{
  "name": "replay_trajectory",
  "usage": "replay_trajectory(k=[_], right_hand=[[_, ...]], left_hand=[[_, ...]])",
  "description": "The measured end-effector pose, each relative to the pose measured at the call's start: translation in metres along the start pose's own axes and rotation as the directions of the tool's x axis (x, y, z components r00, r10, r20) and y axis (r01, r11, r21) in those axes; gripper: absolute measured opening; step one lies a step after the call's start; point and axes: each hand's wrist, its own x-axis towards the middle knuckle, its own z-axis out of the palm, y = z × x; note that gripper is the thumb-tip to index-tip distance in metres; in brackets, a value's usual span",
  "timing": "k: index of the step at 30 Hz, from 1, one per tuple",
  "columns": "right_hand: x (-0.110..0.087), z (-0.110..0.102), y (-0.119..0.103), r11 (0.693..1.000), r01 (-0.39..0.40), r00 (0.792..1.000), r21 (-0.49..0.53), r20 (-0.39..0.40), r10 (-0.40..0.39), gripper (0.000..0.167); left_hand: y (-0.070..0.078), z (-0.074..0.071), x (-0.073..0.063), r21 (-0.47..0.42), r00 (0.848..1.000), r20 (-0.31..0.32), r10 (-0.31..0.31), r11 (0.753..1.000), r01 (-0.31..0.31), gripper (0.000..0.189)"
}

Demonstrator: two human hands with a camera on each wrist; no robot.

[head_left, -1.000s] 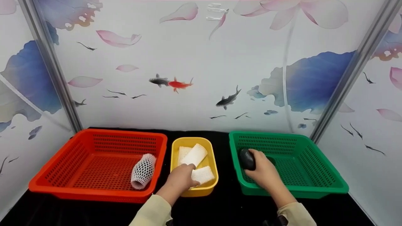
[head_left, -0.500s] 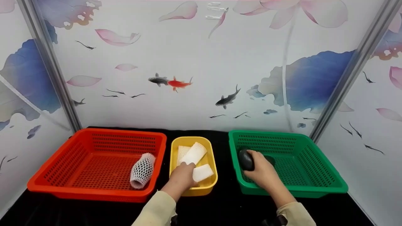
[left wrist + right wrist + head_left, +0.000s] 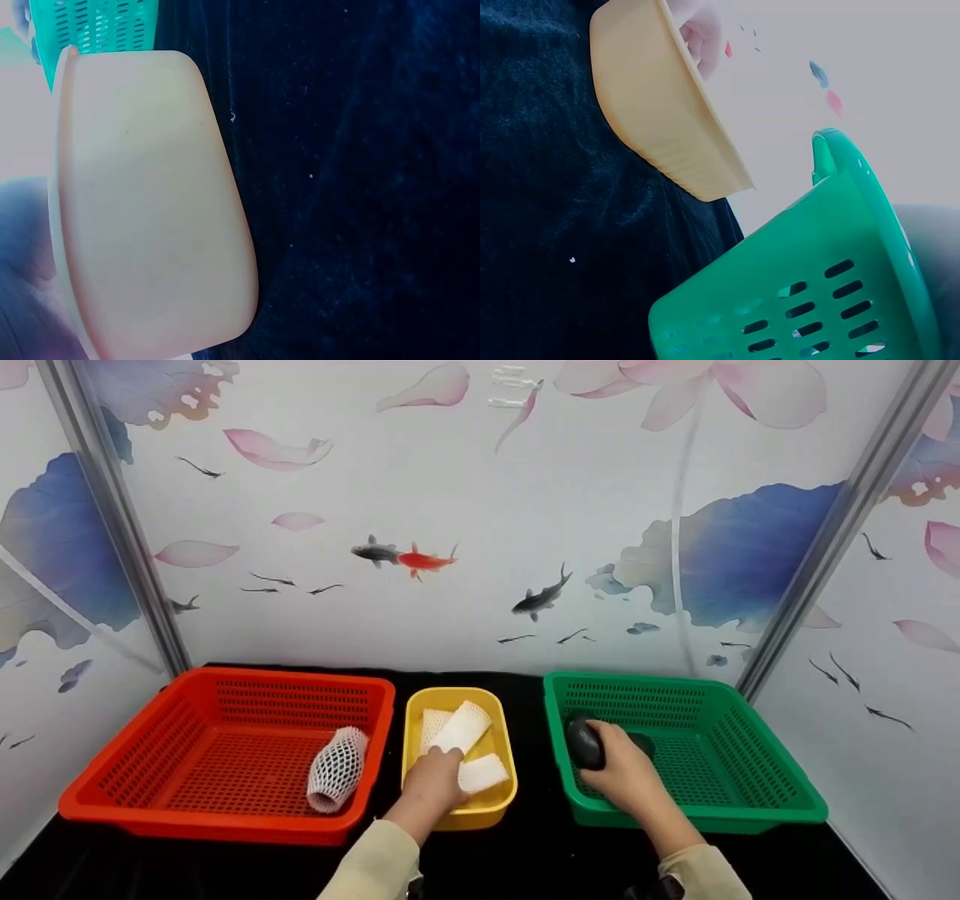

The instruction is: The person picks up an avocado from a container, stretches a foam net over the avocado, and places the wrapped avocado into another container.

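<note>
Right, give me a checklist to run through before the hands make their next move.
1. Right hand gripping the dark oval: ok, fingers and thumb are on it.
2. Dark oval raised off the floor of the green basket: cannot tell.
3. Dark oval wrapped: not ok, its visible surface is bare.
4. Nets in the yellow bin: ok, several lie there.
5. Left hand pinching a net: cannot tell, fingertips hidden.
6. Bulging net inside the red basket: ok.
</note>
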Motion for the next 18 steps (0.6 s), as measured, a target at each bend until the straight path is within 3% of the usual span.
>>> replay_trajectory(k=[13, 18], right_hand=[[0.0001, -0.0016, -0.0018, 1.000, 0.005, 1.000, -0.012, 0.000, -0.005, 0.070], [-0.0001, -0.0008, -0.0019, 1.000, 0.000, 1.000, -0.017, -0.002, 0.000, 0.070]], left_hand=[[0.0029, -0.0063, -0.0036, -0.005, 0.998, -0.069, -0.005, 1.000, 0.005, 0.051], [0.0050, -0.0102, -0.0065, -0.001, 0.997, -0.066, -0.029, 1.000, 0.029, 0.050]])
